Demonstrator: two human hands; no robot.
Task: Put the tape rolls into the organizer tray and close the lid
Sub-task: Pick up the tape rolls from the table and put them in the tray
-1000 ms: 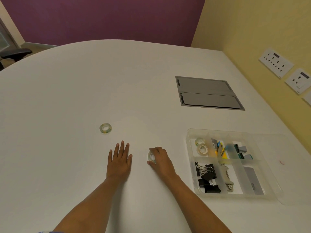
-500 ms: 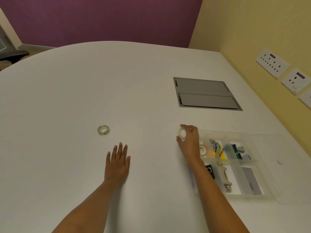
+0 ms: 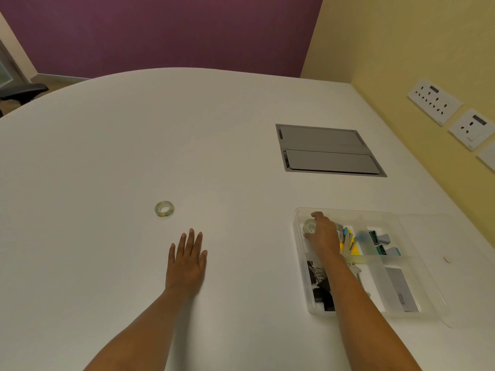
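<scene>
Right hand lowering a clear tape roll into the far-left compartment of a translucent organizer tray.

The right hand [image 3: 322,234] pinches a glossy clear tape roll [image 3: 310,226] between thumb and fingers, inside the rectangular frosted-plastic organizer tray [image 3: 301,263]; its flat clear lid [image 3: 452,263] lies open to the right. Black binder clips [image 3: 320,286] fill the near-left compartment. The left hand [image 3: 187,261] rests flat, fingers loosely spread, on the smooth matte white table [image 3: 107,170]. A second ring-shaped tape roll [image 3: 164,209] lies well apart on the table. Beyond are a grey metal cable hatch [image 3: 329,151], yellow wall with white sockets [image 3: 434,101], and a purple wall.
</scene>
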